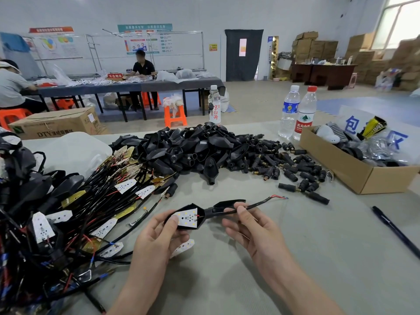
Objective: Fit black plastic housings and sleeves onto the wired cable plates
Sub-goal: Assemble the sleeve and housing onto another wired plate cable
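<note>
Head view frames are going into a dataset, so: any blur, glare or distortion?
Head view: sharp on the left hand holding the housing and the right hand pinching its cable; window at upper right blown out; wide-angle bending toward the edges; soft light, faint shadows.

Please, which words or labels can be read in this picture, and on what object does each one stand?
"DTY": brown cardboard box, left.
"不合格区": red sign on the far table.
"白开": white-capped clear plastic bottle.
"农夫山": red-capped clear plastic bottle.
"包", "区": white sign, blue characters.
Wall posters, blue-labelled bottle: too blurred or small.
</note>
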The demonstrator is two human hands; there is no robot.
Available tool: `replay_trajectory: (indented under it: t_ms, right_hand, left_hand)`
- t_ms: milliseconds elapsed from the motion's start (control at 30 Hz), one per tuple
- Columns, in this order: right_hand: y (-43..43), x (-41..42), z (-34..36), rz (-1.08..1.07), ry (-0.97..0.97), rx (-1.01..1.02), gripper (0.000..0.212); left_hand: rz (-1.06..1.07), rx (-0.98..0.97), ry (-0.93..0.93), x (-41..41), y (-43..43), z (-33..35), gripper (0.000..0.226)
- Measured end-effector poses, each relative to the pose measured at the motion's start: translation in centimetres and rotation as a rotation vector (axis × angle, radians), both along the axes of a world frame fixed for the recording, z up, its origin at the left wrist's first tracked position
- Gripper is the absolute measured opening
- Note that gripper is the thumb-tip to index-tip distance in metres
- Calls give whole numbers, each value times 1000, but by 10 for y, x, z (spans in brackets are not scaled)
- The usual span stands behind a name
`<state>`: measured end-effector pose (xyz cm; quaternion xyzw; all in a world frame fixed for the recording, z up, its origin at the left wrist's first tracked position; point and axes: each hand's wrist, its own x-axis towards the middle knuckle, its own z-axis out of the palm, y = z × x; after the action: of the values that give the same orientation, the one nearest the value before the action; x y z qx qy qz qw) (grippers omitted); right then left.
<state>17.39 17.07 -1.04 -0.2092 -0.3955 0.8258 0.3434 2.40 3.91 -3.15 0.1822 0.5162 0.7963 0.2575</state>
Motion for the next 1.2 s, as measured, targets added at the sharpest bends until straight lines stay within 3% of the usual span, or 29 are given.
replay_trajectory:
  t_ms: [200, 400, 700, 767, 867, 1033, 1067, 1133, 1200]
  right_hand:
    - [0, 1, -2, -34, -43, 62, 27]
    - [2, 4, 1, 25, -115, 142, 42]
    - [17, 11, 7, -108, -45, -32, 23]
    - [14, 11, 4, -91, -72, 8, 19]
    - [6, 7, 0, -27, -150, 177, 15]
    - [-7, 0, -4, 123, -216, 453, 17]
    - [-8, 1, -5, 128, -237, 506, 18]
    - [-9, 1, -8, 113, -284, 590, 17]
    - [-9, 2, -11, 77, -347, 719, 11]
  left_hand:
    - [30, -54, 40, 2, 0, 1, 11]
    - [79, -125, 66, -3, -6, 6, 9]
    - [546, -195, 192, -40, -33, 10, 10]
    - [667, -329, 341, -40, -40, 10, 16]
    - [787, -600, 813, -30, -40, 11, 38]
    - [238, -466, 1215, 25, -9, 8, 25]
    - [142, -481, 1212, 31, -6, 5, 16]
    - [17, -499, 1115, 33, -2, 1, 20]
    - [13, -474, 1038, 29, -3, -3, 19]
